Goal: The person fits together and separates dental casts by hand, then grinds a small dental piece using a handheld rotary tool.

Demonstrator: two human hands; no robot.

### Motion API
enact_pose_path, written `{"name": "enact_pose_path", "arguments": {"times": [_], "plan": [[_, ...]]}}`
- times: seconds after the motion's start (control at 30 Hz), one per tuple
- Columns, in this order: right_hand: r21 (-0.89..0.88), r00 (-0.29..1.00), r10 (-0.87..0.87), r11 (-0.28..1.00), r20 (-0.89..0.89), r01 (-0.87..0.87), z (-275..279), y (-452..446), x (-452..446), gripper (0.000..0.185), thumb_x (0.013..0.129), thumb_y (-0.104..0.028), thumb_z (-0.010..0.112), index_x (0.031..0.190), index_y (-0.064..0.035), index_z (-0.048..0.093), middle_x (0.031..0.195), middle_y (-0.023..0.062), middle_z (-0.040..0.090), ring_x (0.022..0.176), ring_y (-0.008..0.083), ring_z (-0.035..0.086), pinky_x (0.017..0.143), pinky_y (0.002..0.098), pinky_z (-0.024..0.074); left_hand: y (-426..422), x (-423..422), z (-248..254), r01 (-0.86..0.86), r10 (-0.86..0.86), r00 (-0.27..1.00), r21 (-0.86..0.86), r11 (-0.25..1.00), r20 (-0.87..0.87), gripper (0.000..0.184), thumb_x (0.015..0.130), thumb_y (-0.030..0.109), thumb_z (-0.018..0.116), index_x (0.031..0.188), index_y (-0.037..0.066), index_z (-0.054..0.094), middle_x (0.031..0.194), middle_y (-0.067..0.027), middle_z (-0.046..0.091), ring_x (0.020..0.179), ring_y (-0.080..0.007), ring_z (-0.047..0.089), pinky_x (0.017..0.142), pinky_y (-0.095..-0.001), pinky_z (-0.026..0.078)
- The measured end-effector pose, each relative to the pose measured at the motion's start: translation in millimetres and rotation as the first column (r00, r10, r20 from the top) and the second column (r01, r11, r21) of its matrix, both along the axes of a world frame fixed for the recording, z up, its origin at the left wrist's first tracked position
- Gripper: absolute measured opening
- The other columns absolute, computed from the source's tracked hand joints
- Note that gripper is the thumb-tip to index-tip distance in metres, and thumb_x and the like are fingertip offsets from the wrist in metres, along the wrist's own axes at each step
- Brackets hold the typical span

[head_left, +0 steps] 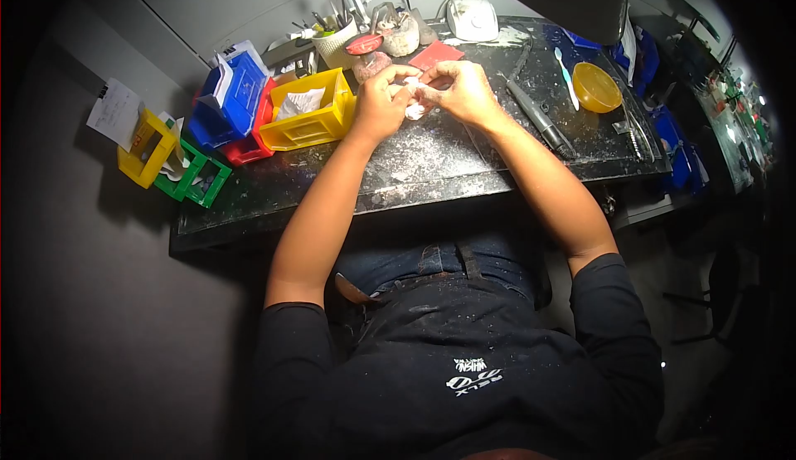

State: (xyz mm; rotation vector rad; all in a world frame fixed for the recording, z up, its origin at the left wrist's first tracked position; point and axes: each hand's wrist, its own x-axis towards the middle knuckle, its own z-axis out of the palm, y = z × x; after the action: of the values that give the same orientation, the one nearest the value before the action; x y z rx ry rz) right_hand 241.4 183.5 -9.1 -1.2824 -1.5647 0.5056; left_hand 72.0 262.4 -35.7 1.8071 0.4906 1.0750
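Observation:
Over the middle of the dusty black table, my left hand and my right hand meet with fingers pinched. Between their fingertips is a small white piece, partly covered by the fingers, so its exact kind cannot be made out. Just beyond the hands lies a flat red sheet. Behind my left hand stands a rounded pinkish lump with a red top. A dark grey pen-shaped handpiece rests on the table to the right of my right hand.
Yellow, red, blue and green bins are at the left, some with papers. A pen cup and white device stand behind. A toothbrush and orange bowl lie right.

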Motion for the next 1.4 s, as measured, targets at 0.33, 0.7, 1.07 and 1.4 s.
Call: {"name": "enact_pose_path", "arguments": {"times": [0.33, 0.7, 1.07, 1.4], "plan": [[0.138, 0.999, -0.014, 0.99, 0.037, 0.008, -11, 6, 3, 0.023, 0.087, -0.011, 0.079, 0.102, 0.0042, 0.073, 0.094, 0.0122, 0.077, 0.083, 0.0156, 0.075, 0.073, 0.0287, 0.0595, -6, 1, 6, 0.058, -0.051, 0.99, -0.048, 0.997, 0.128, 0.025, 0.093, -0.013, 0.052, 0.116, -0.005, 0.058, 0.106, -0.0123, 0.068, 0.093, -0.018, 0.071, 0.081, -0.0294, 0.061], [0.13, 0.998, 0.003, 0.991, -0.06, 0.005, -6, 2, -2, 0.016, 0.085, -0.002, 0.075, 0.098, 0.0077, 0.071, 0.085, 0.0162, 0.076, 0.077, 0.0178, 0.076, 0.071, 0.0307, 0.0616, 2, 2, 0, 0.061, -0.063, 0.989, 0.015, 0.998, 0.133, 0.021, 0.095, -0.008, 0.06, 0.116, -0.006, 0.057, 0.114, -0.0149, 0.063, 0.104, -0.0233, 0.07, 0.088, -0.0349, 0.062], [0.119, 0.996, -0.068, 0.991, 0.057, 0.061, -4, 5, 9, 0.02, 0.088, -0.009, 0.076, 0.104, 0.0027, 0.073, 0.092, 0.0117, 0.076, 0.085, 0.0152, 0.074, 0.08, 0.0294, 0.0591, 9, -5, -7, -0.148, 0.21, 0.957, 0.289, 0.946, -0.198, 0.021, 0.085, -0.005, 0.065, 0.105, 0.001, 0.068, 0.1, -0.01, 0.074, 0.095, -0.0167, 0.072, 0.083, -0.0318, 0.056], [0.222, 0.981, -0.047, 0.975, 0.187, 0.004, -3, 4, 8, 0.023, 0.082, -0.013, 0.08, 0.101, -0.0009, 0.073, 0.089, 0.0135, 0.074, 0.079, 0.0198, 0.073, 0.075, 0.0331, 0.0581, 6, 3, -2, -0.094, 0.09, 0.995, 0.098, 0.991, 0.047, 0.016, 0.09, 0.0, 0.07, 0.106, -0.003, 0.071, 0.099, -0.008, 0.075, 0.09, -0.0135, 0.07, 0.083, -0.0283, 0.055]]}}
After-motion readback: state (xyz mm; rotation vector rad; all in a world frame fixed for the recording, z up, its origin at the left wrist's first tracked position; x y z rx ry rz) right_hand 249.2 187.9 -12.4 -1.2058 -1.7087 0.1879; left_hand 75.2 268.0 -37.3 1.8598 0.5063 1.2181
